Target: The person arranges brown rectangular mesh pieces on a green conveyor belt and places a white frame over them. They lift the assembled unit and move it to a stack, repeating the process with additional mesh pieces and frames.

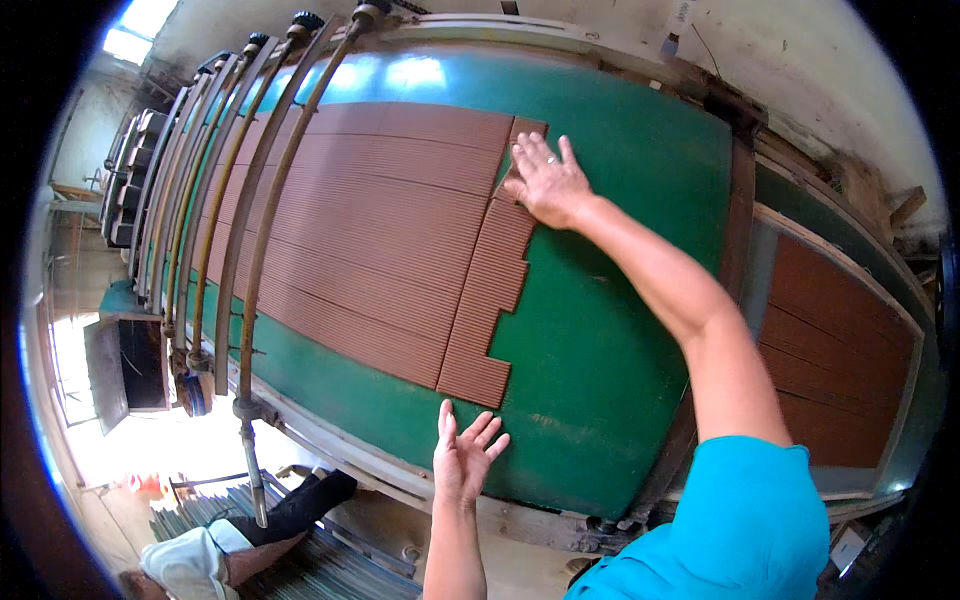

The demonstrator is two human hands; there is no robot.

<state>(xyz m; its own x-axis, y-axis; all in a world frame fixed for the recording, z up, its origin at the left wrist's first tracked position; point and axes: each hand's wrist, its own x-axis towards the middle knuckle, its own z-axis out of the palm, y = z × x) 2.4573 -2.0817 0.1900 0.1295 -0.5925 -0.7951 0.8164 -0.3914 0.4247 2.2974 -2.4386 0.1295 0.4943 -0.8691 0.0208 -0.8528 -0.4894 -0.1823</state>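
Brown, finely ribbed sheets [370, 220] lie flat on a green belt [600, 350], split by thin seams. Along their right edge runs a row of shorter ribbed brown pieces [482, 285] with a stepped outer side. My right hand [550, 182] reaches over the far end of this row, fingers stretched and thumb apart, its fingertips on or just above the pieces. Part of the row is hidden under it. Beside the belt's near edge, just below the row's near end, my left hand [467, 458] is turned palm up with its fingers spread, holding nothing.
Several metal rods and bars [265, 220] cross over the belt at the left. A framed tray [893, 400] of darker brown sheets stands at the right. Another person's arm [265, 555] shows at the lower left, near a stack of thin ribbed sheets [330, 560].
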